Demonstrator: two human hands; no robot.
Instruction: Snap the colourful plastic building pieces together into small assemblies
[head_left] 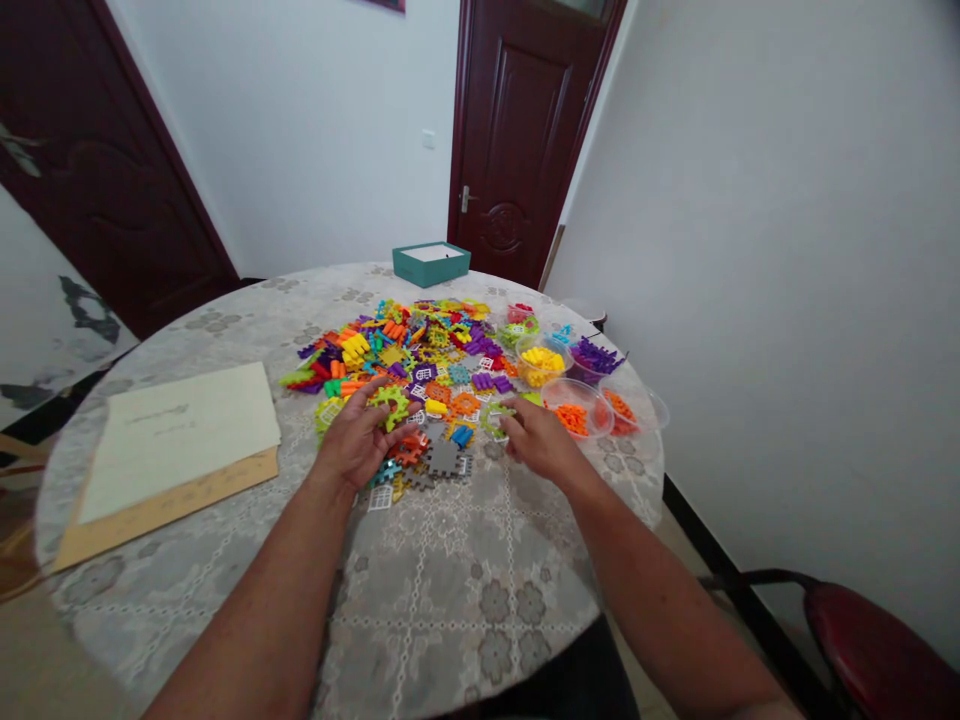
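Observation:
My left hand (356,442) is curled around a lime-green gear-shaped toy piece (391,404), held between thumb and fingers. A second pale green gear-shaped piece (493,418) is pinched at its right side by my right hand (540,438). Between the hands lie grey square toothed plates (444,457), an orange gear piece (466,403), a blue connector (462,436) and a yellow connector (435,407). A white window-shaped piece (380,497) rests just below my left hand. Behind them spreads a large mixed pile of colourful plastic building pieces (420,335).
Clear tubs at the right hold yellow pieces (541,364), orange pieces (571,418) and purple pieces (594,356). A teal box (431,264) stands at the table's far edge. Paper sheets (187,430) lie on a board at the left. A red chair (877,640) is at lower right.

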